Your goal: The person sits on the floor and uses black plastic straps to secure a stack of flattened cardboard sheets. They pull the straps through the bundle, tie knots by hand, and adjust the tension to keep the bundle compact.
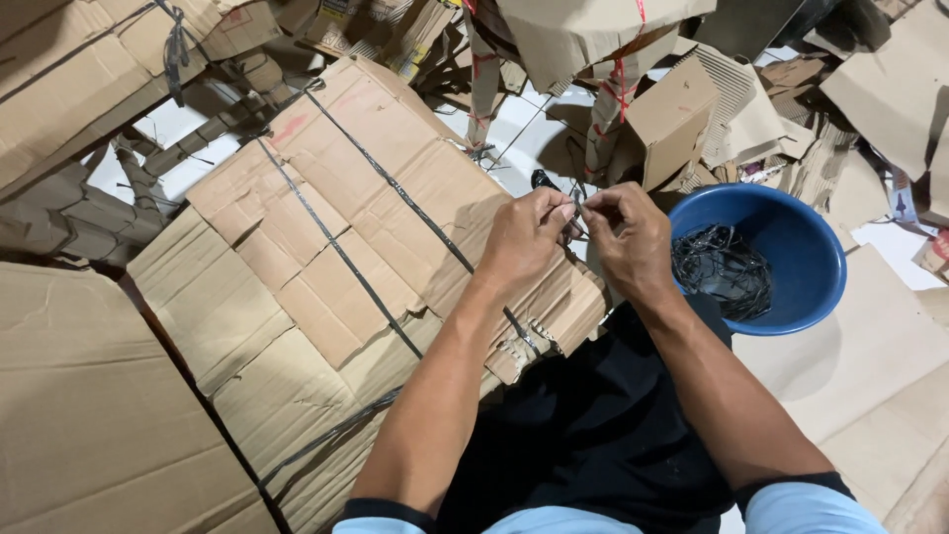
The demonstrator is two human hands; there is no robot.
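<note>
Thin dark strap (576, 213) pinched between left hand (529, 237) and right hand (628, 237), above flattened cardboard bundle (356, 267). Cardboard brown, corrugated, strap-bound. Round blue plastic basin (806, 247) just right, dark tangled strapping inside.

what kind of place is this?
Likely a cardboard recycling or baling spot. Flattened brown cardboard sheets lie bundled under dark straps, more tied bundles are piled behind, and a round blue plastic basin holds tangled black ties. Both hands, left hand and right hand, pinch a thin tie.
</note>
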